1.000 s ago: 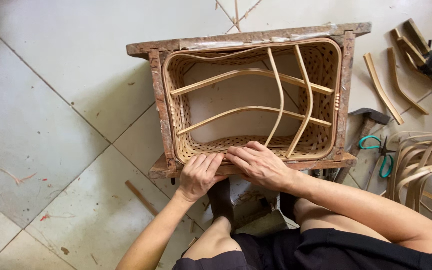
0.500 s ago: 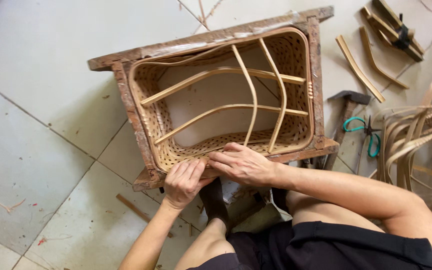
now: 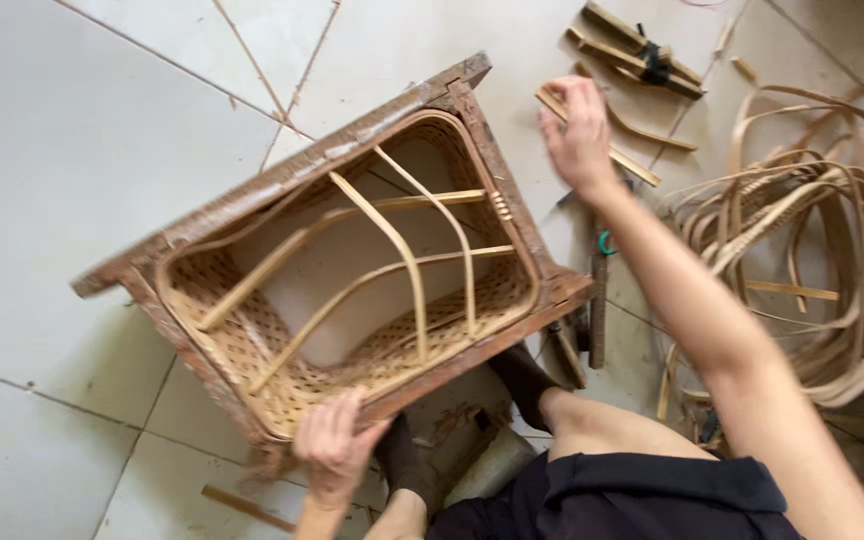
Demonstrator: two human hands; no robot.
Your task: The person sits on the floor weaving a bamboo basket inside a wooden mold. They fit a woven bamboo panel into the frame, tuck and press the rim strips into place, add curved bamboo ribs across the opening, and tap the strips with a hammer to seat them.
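Weaving stage, woven basket held in a wooden frame (image 3: pixel 512 185) on the tiled floor (image 3: pixel 82 170). The frame lies tilted, directly in front of the seated person's knees, its open side facing up; the basket (image 3: pixel 252 345) sits inside the frame, with bent cane ribs (image 3: pixel 402 255) crossing its opening.

Left hand (image 3: pixel 332 450): at the frame's near edge, fingers curled over the rim and clenched on it, steadying the piece.

Right hand (image 3: pixel 580 135): stretched out beyond the frame's far right corner, above loose cane strips (image 3: pixel 642 128). Its grip is loosely open; whether it already touches a strip cannot be told, as the hand is blurred.

Step in hand, as judged: fetching fresh material while the frame is held still. The next move appears to call for closing the right fingers on one strip and bringing it back to the frame without shifting the braced edge.

Right of the frame: a tangle of cane loops (image 3: pixel 812 220); a bound bundle of sticks (image 3: pixel 642 55) lies beyond the right hand.
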